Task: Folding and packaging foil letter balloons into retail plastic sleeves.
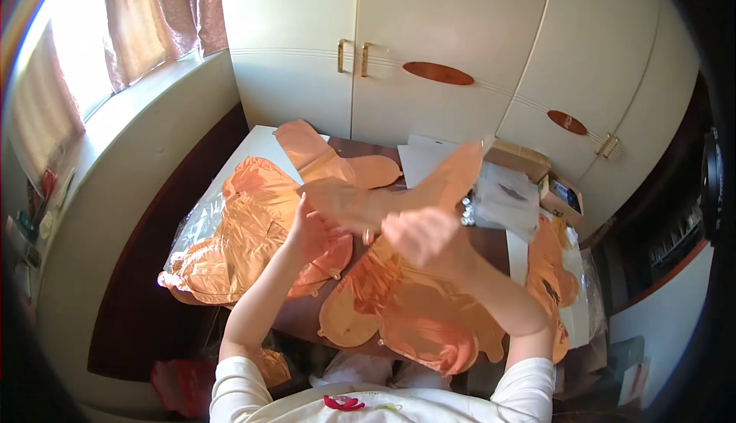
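A flat, uninflated copper-orange foil balloon (349,202) is held up over the table, one long end rising toward the far right. My left hand (313,233) has its fingertips at the balloon's left edge, fingers bent. Closed on the balloon's middle is my right hand (425,235), blurred by motion. Beneath lie more flat foil balloons: a crinkled pile (253,231) on the left, one shaped piece (337,164) at the back, and several overlapping ones (429,316) near the front edge.
At the back right, clear plastic bags (506,197) lie beside a small open box (562,197). More orange foil (546,270) lies along the table's right side. Behind the table stand cream cabinets (452,17); a curtained window (146,24) is at the left.
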`<state>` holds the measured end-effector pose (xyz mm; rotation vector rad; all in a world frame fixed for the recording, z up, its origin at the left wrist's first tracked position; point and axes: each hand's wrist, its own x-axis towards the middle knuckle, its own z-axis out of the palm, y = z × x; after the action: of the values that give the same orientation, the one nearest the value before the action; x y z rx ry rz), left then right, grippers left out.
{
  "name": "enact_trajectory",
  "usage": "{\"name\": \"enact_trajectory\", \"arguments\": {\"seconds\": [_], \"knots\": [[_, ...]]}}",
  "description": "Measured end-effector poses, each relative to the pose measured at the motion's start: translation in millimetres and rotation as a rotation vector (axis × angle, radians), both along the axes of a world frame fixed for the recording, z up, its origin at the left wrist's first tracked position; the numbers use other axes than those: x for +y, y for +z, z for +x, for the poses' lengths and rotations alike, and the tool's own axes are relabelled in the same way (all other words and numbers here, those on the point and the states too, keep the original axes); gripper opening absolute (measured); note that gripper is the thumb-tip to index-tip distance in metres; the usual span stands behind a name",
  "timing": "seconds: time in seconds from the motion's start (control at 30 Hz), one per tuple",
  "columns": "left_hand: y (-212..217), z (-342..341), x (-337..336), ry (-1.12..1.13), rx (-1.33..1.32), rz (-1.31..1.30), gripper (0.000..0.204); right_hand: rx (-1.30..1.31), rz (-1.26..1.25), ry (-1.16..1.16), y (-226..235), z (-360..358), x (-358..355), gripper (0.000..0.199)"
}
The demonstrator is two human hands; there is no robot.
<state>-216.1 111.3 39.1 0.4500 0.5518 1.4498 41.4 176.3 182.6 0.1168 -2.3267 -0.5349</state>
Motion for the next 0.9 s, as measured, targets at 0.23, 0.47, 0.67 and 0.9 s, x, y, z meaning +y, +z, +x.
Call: {"name": "enact_trajectory", "arguments": {"seconds": [0.23, 0.47, 0.67, 0.9], "knots": [[-6, 33, -9, 0.229, 0.423, -0.344, 0.015, -0.112, 0.010, 0.011, -47, 66, -54, 0.022], [47, 94, -1, 0.237, 0.344, -0.099, 0.021, -0.075, 0.042, -0.273, -41, 126, -103, 0.019], [32, 112, 43, 0.063, 0.522, -0.055, 0.023, -0.102, -0.082, -0.373, -92, 135, -139, 0.018], [-28, 123, 81, 0.035, 0.856, 0.011, 0.039, -0.119, -0.343, -0.430, -167, 111, -136, 0.014]]}}
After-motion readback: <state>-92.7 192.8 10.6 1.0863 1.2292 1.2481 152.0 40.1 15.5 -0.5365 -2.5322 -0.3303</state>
